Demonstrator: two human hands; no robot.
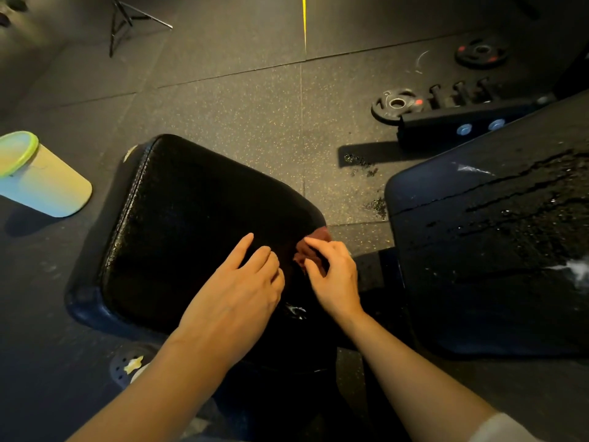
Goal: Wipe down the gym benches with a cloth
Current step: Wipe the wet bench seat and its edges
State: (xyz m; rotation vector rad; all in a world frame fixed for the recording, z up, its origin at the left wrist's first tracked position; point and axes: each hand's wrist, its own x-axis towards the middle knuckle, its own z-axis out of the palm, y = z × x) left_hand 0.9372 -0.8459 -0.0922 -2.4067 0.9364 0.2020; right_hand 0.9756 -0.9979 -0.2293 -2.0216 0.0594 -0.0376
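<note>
Step in hand, by my read: cloth being gathered/readied on the seat pad, wipe stroke not yet under way.

Far left on floor: pale green-rimmed bucket (38, 175), well apart from the bench. Seat pad (197, 224) sits centre-left, black, glossy, looks damp w/ speckled sheen along its left edge.

Left hand (237, 288) lies on the pad near its right end, index finger straight and pointing away, other fingers loosely bent; whether they catch any cloth, can't tell. Just right of it, the cloth (310, 247), dark red, bunched at the pad's far-right edge. Right hand (333, 272) has fingers curled round the cloth, pinching its folds.

Next move prob calls for: flatten cloth under one palm, then sweep leftward over the pad, edge seams incl.; other hand can steady.

Right: second pad (490, 237), tilted backrest-type, black w/ streaks of liquid and droplets, some white foam at its right side; likely needs wiping next.

Room: dark speckled rubber floor tiles (242, 103). Far right: weight plates (398, 105) flat on floor beside a black frame bar (459, 121). Far left: tripod legs (127, 17). Light is dim.
</note>
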